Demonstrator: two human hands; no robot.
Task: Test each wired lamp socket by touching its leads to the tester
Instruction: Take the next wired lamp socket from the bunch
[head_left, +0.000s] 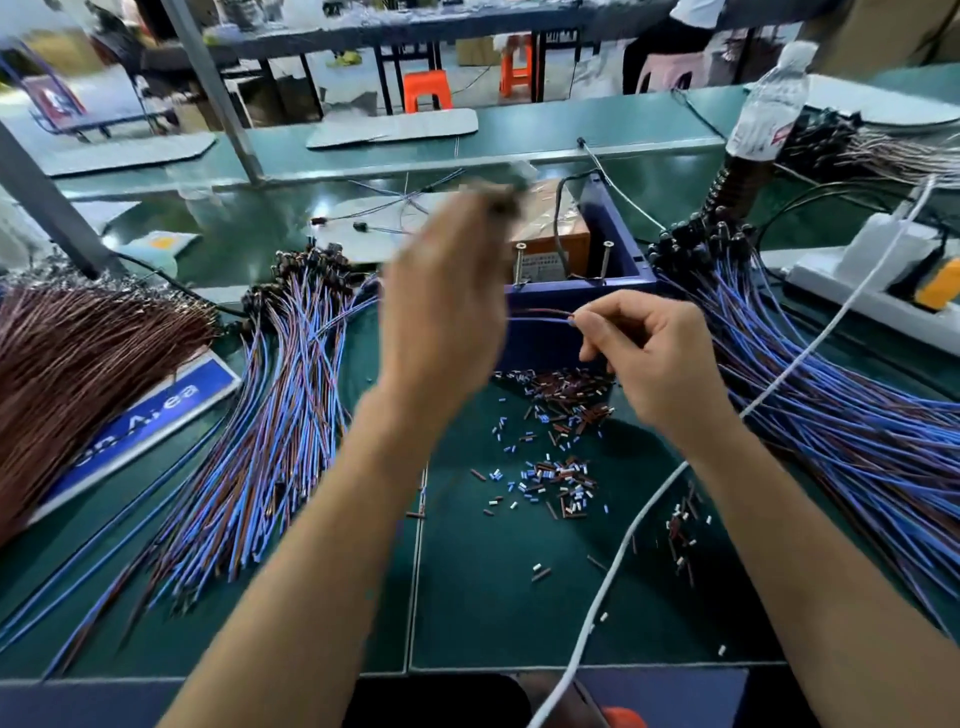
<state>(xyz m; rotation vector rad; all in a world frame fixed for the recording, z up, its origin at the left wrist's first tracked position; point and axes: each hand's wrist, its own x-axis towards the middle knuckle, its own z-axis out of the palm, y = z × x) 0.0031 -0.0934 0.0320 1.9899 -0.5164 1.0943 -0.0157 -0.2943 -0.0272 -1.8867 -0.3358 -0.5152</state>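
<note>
Near bench: offcuts of stripped insulation (558, 478) scattered on the green mat (467, 597); a white cable (613, 551) trailing across them.
Right hand (660, 358): pinching the two leads (540, 316), one brown and one blue, by their ends between thumb and forefinger, just in front of the tester.
Left hand (447, 306): raised and motion-blurred, fingers bunched around something dark at the tips, probably the lamp socket (501, 200); too smeared to be certain.
Side piles: wired sockets (291, 395) heaped left, a larger bundle (831, 395) fanned out right, brown loose wires (78, 358) far left.
Tester (571, 260): blue open box with an orange unit and two upright screws (521, 265) inside, just beyond the hands.
Step in hand: judged as one socket held up, leads not yet on the contacts.
Next move: bare tips spread apart, one lead to each screw, socket kept in sight for a glow.
</note>
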